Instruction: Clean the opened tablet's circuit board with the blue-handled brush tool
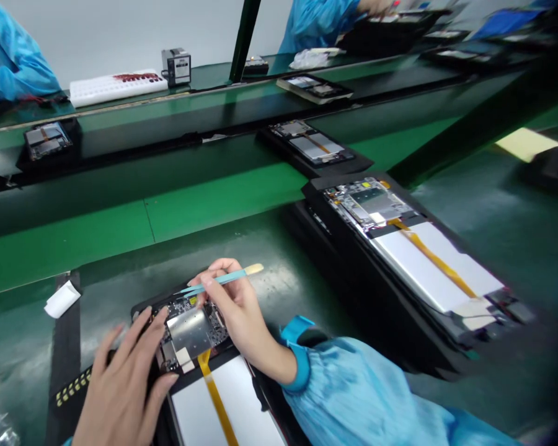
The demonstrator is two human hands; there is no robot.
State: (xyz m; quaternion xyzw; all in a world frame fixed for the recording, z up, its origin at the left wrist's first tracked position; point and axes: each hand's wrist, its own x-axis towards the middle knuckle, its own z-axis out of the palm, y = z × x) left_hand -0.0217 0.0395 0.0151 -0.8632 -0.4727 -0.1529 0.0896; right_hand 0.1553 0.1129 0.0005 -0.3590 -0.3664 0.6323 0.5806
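An opened tablet (190, 334) lies in a black holder before me, its circuit board, metal shield and white battery (232, 396) exposed. An orange flat cable (214, 396) runs down over the battery. In my right hand (242, 310) is a pair of light blue tweezers (223, 280), with a cream-coloured rear end. Their tips point left, over the board's top edge; whether they touch it I cannot tell. My left hand (125, 371) rests with fingers spread along the board's left side, holding nothing.
At right, another opened tablet (413, 241) sits on a stack of black holders (372, 303). More opened tablets (307, 142) stand along the line behind. A strip of yellow pieces (74, 387) and folded white paper (62, 300) lie left. Co-workers in blue sleeves (18, 56) sit opposite.
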